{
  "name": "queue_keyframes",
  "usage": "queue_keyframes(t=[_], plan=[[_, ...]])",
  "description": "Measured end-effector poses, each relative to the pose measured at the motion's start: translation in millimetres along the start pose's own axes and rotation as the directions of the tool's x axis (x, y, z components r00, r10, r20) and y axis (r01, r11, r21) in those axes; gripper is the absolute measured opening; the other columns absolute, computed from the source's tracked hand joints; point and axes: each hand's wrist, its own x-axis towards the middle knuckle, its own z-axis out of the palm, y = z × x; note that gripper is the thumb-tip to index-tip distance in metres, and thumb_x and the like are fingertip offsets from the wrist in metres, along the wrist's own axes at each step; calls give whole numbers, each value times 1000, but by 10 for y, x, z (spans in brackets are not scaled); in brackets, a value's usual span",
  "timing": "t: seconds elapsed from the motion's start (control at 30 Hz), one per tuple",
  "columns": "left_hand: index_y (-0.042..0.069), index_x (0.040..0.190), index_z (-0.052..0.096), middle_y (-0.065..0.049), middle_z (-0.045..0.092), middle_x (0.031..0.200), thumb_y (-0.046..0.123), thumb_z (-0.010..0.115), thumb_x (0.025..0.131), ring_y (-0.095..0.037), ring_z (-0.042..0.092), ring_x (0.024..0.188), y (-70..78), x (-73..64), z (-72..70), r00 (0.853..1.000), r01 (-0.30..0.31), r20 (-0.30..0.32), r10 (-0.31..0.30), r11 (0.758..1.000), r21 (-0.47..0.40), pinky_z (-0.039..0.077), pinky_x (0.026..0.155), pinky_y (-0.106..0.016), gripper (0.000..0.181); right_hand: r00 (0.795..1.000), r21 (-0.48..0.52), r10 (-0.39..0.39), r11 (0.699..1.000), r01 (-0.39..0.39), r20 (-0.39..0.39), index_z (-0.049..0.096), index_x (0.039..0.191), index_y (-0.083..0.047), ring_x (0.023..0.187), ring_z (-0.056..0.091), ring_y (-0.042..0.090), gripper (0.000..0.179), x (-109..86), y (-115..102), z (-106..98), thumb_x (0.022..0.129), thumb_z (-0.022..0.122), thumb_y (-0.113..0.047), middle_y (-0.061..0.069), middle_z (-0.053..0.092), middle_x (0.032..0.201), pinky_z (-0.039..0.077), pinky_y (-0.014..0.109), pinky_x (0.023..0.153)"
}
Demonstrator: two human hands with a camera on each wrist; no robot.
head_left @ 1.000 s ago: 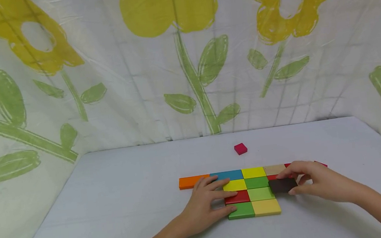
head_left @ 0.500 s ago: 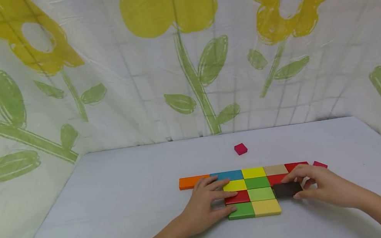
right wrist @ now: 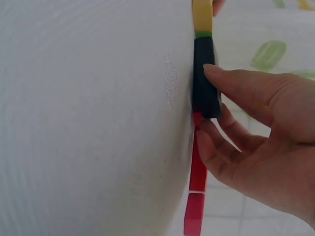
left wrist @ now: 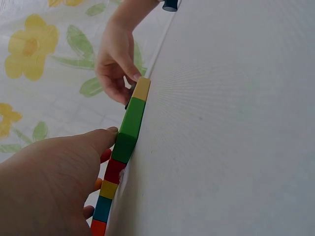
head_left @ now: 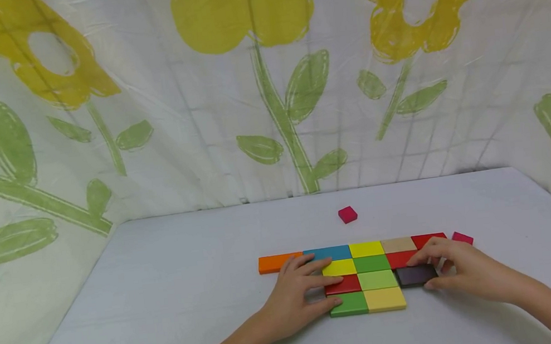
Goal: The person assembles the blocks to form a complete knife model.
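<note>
Flat coloured wooden blocks lie side by side in rows on the table. My left hand (head_left: 292,296) rests at the left edge of the rows, its spread fingers touching a blue block (head_left: 336,252), a yellow block (head_left: 342,267), a red block (head_left: 349,283) and a green block (head_left: 352,304). With thumb and fingers, my right hand (head_left: 462,267) pinches a dark, nearly black block (head_left: 415,275). That block lies beside the light green block (head_left: 377,280), just below a red block (head_left: 400,259). In the right wrist view the thumb presses the dark block's (right wrist: 204,86) near side.
An orange block (head_left: 281,263) ends the back row at the left. A small crimson block (head_left: 348,215) lies alone farther back, and another crimson block (head_left: 462,238) sits off the row's right end. A flower-printed white curtain (head_left: 218,105) hangs behind the table (head_left: 174,261).
The right hand has moved slightly right and lowered the dark block, formerly tilted over the light green block's edge, to lie flat beside it. The left hand has stayed in place.
</note>
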Motion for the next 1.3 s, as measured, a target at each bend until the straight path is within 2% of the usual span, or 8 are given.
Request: queue_keyframes(t=[0.17,0.43,0.7,1.3], plan=[[28,132,76,5,58,154,41,76,98,-26,39,151,-5,9,-1,1000,12,9,-12,1000,7,28,122,-62,37,1000,-10,-10,1000,10,-10,74,115,-13,88,52,4,36,1,20,14,82,90,-10,-7,64,104,53,23,73],[28,132,76,5,58,154,41,76,98,-26,39,151,7,6,-7,1000,19,13,-19,1000,7,29,122,-62,37,999,-21,38,999,-38,-2,74,114,-13,87,52,2,36,7,21,5,82,90,-13,-6,63,105,54,23,75],[28,132,76,5,58,155,41,76,98,-27,38,152,2,5,-2,1000,21,12,-21,1000,4,27,123,-63,37,999,-20,44,999,-44,-10,73,112,-13,87,53,2,36,12,13,7,81,91,-13,-4,64,109,54,22,76],[26,131,77,0,59,154,41,74,99,-31,40,150,12,0,-9,1000,-6,3,6,1000,1,25,122,-68,36,998,18,59,998,-59,-27,73,112,-13,88,56,3,35,33,-35,44,82,91,-14,-2,66,110,56,22,77]])
